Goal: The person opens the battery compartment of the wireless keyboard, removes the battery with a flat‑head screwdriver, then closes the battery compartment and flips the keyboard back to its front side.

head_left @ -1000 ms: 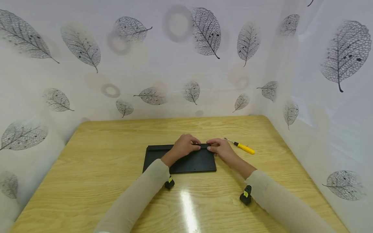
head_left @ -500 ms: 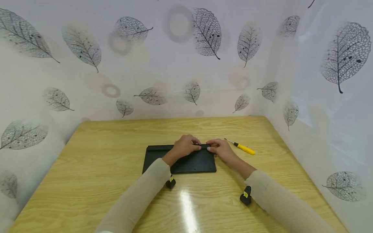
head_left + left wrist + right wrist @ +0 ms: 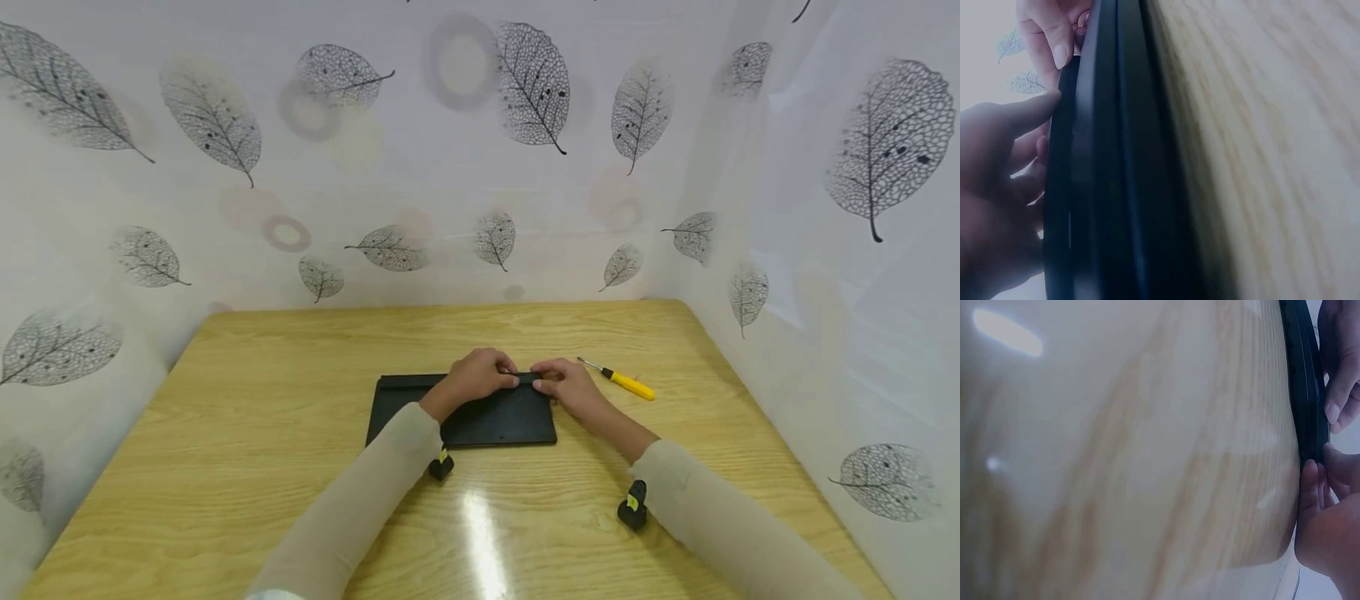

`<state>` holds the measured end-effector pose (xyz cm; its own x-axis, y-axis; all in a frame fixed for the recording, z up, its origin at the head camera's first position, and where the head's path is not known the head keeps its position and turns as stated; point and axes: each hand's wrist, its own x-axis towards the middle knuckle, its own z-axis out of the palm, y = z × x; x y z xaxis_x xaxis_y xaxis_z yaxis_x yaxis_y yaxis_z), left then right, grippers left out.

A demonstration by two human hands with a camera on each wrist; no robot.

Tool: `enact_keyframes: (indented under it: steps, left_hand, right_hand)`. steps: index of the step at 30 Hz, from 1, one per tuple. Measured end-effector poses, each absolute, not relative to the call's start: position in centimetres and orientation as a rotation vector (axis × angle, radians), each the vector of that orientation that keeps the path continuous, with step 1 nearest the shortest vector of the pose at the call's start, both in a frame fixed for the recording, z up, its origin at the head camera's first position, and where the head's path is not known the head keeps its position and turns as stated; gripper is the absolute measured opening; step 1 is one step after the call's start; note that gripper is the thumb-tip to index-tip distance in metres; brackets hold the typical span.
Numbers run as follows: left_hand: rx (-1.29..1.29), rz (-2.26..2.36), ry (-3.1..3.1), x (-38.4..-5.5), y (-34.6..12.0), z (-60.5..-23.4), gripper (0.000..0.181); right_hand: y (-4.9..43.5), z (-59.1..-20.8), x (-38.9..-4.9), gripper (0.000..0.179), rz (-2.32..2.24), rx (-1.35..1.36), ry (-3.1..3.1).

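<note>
A flat black rectangular panel [image 3: 525, 421] lies on the table, with a raised strip [image 3: 408, 382] along its far edge. My left hand [image 3: 474, 375] pinches that strip right of its middle, thumb on the near side and fingers curled over the far side. Close beside it, my right hand [image 3: 576, 390] pinches the strip at the panel's far right corner. In the left wrist view the thumbs lie against a narrow black strip [image 3: 1062, 162], with a small gap between the two hands. The right wrist view shows the panel [image 3: 1302, 381] edge-on; the fingertips behind it are partly hidden.
A screwdriver [image 3: 630, 384] with a yellow handle lies right of the panel, tip toward the right hand. The wooden table [image 3: 225, 467] ends at leaf-patterned cloth [image 3: 450, 167] behind and at the sides. Small black cameras [image 3: 632, 505] hang from both wrists.
Both hands keep their hold on the strip at nearly the same place. The left wrist and sleeve have shifted slightly right and away from the body. The panel and screwdriver stay put.
</note>
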<state>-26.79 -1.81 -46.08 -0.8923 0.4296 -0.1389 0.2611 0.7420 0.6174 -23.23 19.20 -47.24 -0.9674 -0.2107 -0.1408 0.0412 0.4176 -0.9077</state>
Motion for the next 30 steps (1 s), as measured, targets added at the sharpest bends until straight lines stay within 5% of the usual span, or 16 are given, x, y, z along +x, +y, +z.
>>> enact_keyframes:
  steps: [30]
  left_hand:
    - [0.544,1.309,2.561,-26.7,-3.2,-46.3,0.013]
  right_hand:
    - [19.4,-47.3,-23.7,0.037,-1.529,-0.161,2.460]
